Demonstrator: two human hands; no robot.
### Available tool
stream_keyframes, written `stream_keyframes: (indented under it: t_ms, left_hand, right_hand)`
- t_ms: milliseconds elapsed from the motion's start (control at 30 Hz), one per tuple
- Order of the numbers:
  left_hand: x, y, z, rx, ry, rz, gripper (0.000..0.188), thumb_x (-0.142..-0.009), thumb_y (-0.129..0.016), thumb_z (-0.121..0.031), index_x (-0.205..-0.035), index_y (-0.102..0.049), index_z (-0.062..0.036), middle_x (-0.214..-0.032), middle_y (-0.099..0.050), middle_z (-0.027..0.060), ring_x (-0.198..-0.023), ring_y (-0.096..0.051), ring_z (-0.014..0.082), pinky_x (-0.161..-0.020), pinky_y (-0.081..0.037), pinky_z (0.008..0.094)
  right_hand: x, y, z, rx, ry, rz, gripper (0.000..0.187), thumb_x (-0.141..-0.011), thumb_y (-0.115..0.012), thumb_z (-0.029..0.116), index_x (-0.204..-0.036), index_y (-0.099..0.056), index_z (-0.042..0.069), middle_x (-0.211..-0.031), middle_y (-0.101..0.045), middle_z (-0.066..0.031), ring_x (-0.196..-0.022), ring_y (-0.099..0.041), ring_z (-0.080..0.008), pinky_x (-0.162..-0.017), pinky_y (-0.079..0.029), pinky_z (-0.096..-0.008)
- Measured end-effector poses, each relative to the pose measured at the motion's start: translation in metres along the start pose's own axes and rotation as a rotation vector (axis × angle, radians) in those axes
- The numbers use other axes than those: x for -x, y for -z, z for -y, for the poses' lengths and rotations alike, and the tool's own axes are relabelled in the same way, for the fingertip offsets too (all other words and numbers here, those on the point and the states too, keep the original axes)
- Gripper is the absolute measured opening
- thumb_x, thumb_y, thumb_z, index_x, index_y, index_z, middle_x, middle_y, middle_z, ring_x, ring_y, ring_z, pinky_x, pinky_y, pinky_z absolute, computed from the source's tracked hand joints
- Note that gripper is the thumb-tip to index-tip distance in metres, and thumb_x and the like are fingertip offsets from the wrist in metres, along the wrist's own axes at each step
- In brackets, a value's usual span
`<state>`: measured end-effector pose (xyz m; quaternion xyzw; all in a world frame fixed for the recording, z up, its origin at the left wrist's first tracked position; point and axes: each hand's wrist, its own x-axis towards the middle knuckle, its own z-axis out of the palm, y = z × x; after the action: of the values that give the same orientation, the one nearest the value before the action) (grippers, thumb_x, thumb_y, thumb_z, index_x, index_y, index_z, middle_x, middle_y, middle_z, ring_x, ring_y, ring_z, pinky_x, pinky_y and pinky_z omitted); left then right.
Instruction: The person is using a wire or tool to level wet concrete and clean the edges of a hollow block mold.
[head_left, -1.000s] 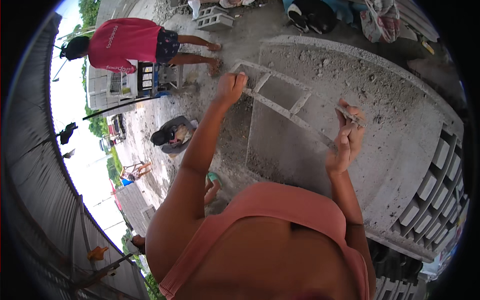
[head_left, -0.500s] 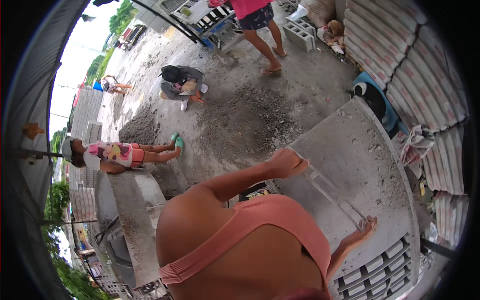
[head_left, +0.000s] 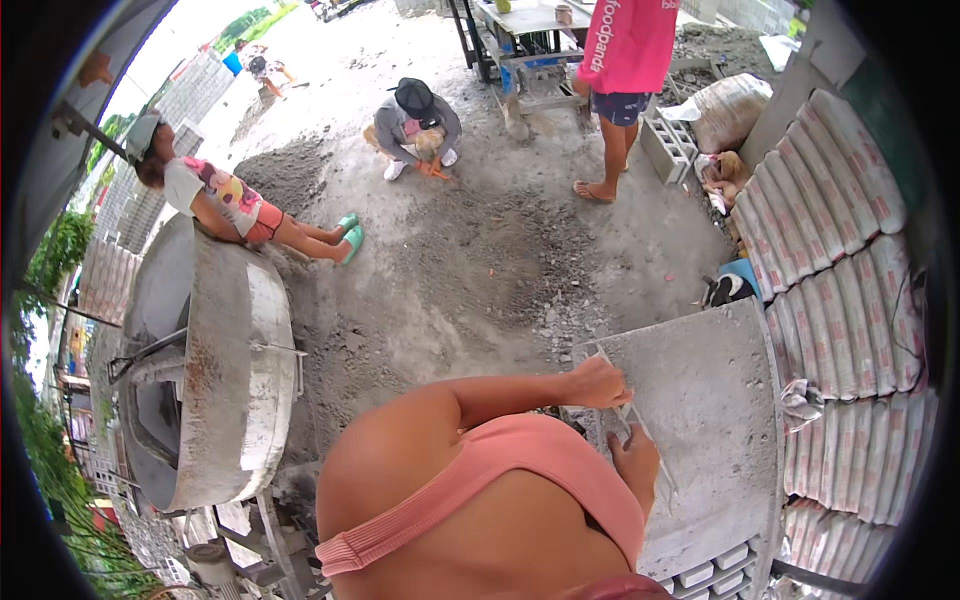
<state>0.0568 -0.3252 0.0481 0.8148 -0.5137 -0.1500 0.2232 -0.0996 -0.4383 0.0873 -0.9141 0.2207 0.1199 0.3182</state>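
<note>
My left hand (head_left: 598, 383) is closed over the end of a long, thin, greyish strap-like loop (head_left: 668, 478); its exact kind is hard to make out. Close below it, my right hand (head_left: 635, 462) has its fingers curled at the same loop, part of which hangs loose beyond the hand. Both hands are above a grey, dusty slab-like surface (head_left: 705, 390), which has grit scattered over it.
A big drum mixer (head_left: 240, 370) stands at left, with a person (head_left: 225, 195) leaning on it. Another person (head_left: 418, 130) squats by loose gravel (head_left: 500, 250); someone in pink (head_left: 630, 50) stands beyond. Stacked sacks (head_left: 840, 290) line the right, near hollow blocks (head_left: 668, 150).
My hands have come close together, and the loop stretched between them has gone slack. The view has swung, showing more of the mixer. The person in pink has turned and shifted.
</note>
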Motion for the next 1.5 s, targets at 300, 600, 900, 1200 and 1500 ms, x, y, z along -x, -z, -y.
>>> stream_keyframes:
  t_ms: [300, 600, 900, 1200, 1500]
  left_hand:
    - [0.031, 0.035, 0.001, -0.186, -0.107, -0.033, 0.051, -0.087, -0.043, -0.037, -0.046, -0.053, -0.0094, -0.045, -0.049, 0.0121, -0.041, -0.051, 0.0311, -0.039, -0.038, 0.0431]
    - [0.057, -0.008, 0.009, -0.036, -0.224, -0.192, 0.045, -0.087, -0.049, -0.031, -0.049, -0.056, -0.0079, -0.047, -0.051, 0.0088, -0.045, -0.052, 0.0285, -0.050, -0.043, 0.0372]
    - [0.057, 0.006, -0.001, -0.063, -0.180, 0.013, 0.042, -0.085, -0.051, -0.029, -0.048, -0.056, -0.0104, -0.045, -0.049, 0.0075, -0.045, -0.051, 0.0273, -0.046, -0.041, 0.0384]
    - [0.054, 0.021, 0.000, -0.057, -0.264, -0.024, 0.039, -0.084, -0.051, -0.028, -0.050, -0.056, -0.0111, -0.046, -0.049, 0.0052, -0.045, -0.051, 0.0261, -0.046, -0.041, 0.0367]
    - [0.033, 0.014, -0.014, -0.016, -0.292, 0.176, 0.042, -0.086, -0.050, -0.029, -0.049, -0.056, -0.0106, -0.046, -0.051, 0.0060, -0.045, -0.051, 0.0264, -0.048, -0.042, 0.0365]
  right_hand:
    - [0.024, -0.008, 0.039, 0.092, 0.028, -0.115, 0.022, -0.088, -0.050, 0.028, -0.084, -0.054, 0.007, -0.071, -0.059, -0.0189, -0.069, -0.056, -0.0399, -0.059, -0.044, -0.0459]
    - [0.043, -0.025, -0.002, -0.172, 0.150, -0.040, 0.030, -0.085, -0.055, 0.027, -0.105, -0.058, 0.004, -0.089, -0.062, -0.0156, -0.082, -0.058, -0.0364, -0.069, -0.045, -0.0415]
    - [0.064, -0.039, -0.001, -0.138, 0.246, -0.085, 0.036, -0.085, -0.055, 0.018, -0.121, -0.054, 0.018, -0.065, -0.052, -0.0093, -0.059, -0.051, -0.0282, -0.061, -0.043, -0.0389]
    - [0.070, -0.021, 0.021, -0.076, 0.125, -0.013, 0.041, -0.085, -0.054, 0.014, -0.123, -0.053, 0.028, -0.061, -0.047, -0.0079, -0.058, -0.049, -0.0259, -0.057, -0.044, -0.0386]
    - [0.078, -0.019, 0.008, -0.185, 0.072, -0.059, 0.045, -0.083, -0.056, 0.011, -0.125, -0.051, 0.024, -0.059, -0.047, -0.0076, -0.056, -0.050, -0.0250, -0.056, -0.043, -0.0369]
